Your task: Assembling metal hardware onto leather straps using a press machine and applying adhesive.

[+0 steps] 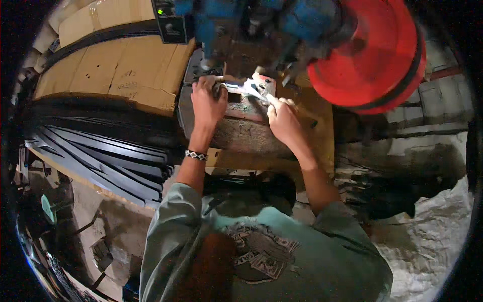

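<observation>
My left hand (207, 100) and my right hand (283, 118) both grip a flat, shiny metal strip (247, 88) lying across the worn bed (241, 128) of a blue press machine (261, 25). The left hand pinches the strip's left end. My right hand holds its right end, fingers closed near a small reddish-white plate (265, 83) under the machine's head. A beaded bracelet (196, 155) sits on my left wrist.
A big red flywheel (372, 55) hangs at the upper right. Cardboard sheets (115, 60) lie on a stack at the left, above a pile of dark metal strips (100, 156). A black control box (172, 22) with a green light sits above. White sacking (432, 236) lies at the lower right.
</observation>
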The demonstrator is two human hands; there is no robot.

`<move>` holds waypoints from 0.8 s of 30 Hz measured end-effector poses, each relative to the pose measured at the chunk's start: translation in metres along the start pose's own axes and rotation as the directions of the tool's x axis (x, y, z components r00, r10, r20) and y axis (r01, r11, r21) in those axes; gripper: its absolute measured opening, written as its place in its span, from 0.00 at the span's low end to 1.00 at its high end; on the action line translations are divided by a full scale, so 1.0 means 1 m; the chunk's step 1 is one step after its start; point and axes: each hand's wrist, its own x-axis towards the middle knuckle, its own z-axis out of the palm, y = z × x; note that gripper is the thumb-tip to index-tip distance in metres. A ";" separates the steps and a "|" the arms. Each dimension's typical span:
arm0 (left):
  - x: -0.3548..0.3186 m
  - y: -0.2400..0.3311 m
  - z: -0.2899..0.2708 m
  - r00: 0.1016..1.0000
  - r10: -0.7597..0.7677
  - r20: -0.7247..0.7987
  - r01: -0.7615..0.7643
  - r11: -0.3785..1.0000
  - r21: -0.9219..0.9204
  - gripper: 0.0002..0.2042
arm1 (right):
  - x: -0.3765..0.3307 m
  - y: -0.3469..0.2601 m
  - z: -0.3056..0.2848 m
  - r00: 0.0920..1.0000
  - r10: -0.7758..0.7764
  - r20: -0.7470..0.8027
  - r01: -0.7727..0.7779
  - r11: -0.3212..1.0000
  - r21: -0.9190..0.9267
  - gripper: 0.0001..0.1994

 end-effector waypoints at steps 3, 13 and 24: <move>0.000 -0.021 -0.003 0.986 0.163 0.038 -0.162 0.987 -0.008 0.13 | -0.002 -0.008 -0.004 0.999 -0.035 0.000 0.035 0.991 -0.133 0.15; -0.004 -0.011 0.003 0.943 0.319 0.090 -0.332 0.910 0.247 0.14 | 0.010 -0.003 -0.031 0.958 -0.236 0.162 0.271 0.928 -0.255 0.08; -0.001 -0.010 0.003 0.964 0.258 0.062 -0.263 0.961 0.088 0.12 | 0.021 -0.013 -0.031 0.894 -0.423 0.147 0.445 0.804 -0.394 0.07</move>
